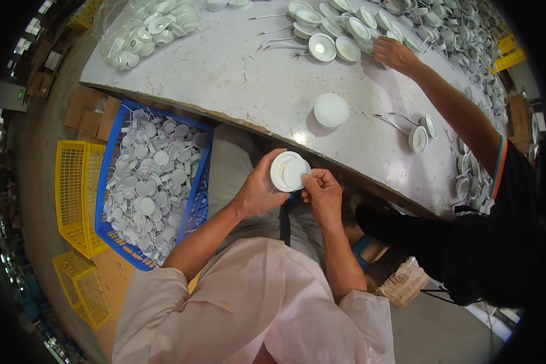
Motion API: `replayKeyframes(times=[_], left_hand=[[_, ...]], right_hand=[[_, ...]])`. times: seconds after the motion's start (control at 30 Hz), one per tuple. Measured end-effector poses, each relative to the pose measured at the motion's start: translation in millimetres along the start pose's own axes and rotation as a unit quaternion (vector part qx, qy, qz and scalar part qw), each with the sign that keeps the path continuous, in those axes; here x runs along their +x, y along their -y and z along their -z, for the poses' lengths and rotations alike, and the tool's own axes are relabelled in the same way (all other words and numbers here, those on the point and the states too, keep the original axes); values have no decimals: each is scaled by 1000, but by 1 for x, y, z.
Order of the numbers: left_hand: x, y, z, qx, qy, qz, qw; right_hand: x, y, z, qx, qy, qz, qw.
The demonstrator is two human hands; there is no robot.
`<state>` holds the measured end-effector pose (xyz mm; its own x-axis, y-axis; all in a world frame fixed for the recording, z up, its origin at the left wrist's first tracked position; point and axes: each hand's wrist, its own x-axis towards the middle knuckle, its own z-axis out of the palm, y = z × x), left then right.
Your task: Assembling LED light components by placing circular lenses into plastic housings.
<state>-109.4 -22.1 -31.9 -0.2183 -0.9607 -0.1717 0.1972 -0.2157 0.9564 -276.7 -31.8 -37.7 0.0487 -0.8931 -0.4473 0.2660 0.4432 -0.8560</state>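
A round white lamp fitting lies above the person's lap, near the edge of the surface, gripped by the fingers of the left hand. A white disc, pinched at its right edge by the right hand's fingers, overlaps the fitting's right side, off-centre; neither has a long axis. Whether they touch is hard to tell.

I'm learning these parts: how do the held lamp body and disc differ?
The lamp body shows yellowish dots inside; the disc looks plain. The disc looks smaller than the lamp body. The left hand holds the lamp body, while the right hand holds the disc partly over it. Both are round and whitish.
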Motion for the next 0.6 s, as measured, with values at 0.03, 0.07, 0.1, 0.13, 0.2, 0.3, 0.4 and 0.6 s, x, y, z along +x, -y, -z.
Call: replayKeyframes(times=[0.03, 0.07, 0.1, 0.13, 0.2, 0.3, 0.4, 0.6], left_hand=[[-1, 0, 1, 0, -1, 0, 1000], [-2, 0, 1, 24, 8, -10, 1000], [-2, 0, 1, 48, 18, -19, 999], [-2, -1, 0, 48, 18, -19, 999], [-3, -4, -5, 97, -19, 5, 995], [-2, -2, -7, 114, -51, 10, 992], [-1, 3, -7, 131, -63, -2, 989], [-2, 4, -10, 87, -70, 12, 994]], right_hand=[[-1, 2, -3, -7, -8, 1, 1000], [-1, 3, -6, -14, -16, 3, 1000], [-1, 2, -7, -14, -16, 3, 1000], [-1, 1, -8, -15, -16, 7, 1000], [0, 0, -9, -16, -16, 12, 1000], [0, -1, -10, -22, -7, 15, 1000], [1, -1, -10, -34, 1, 25, 999], [1, -3, -9, -30, 12, 9, 999]])
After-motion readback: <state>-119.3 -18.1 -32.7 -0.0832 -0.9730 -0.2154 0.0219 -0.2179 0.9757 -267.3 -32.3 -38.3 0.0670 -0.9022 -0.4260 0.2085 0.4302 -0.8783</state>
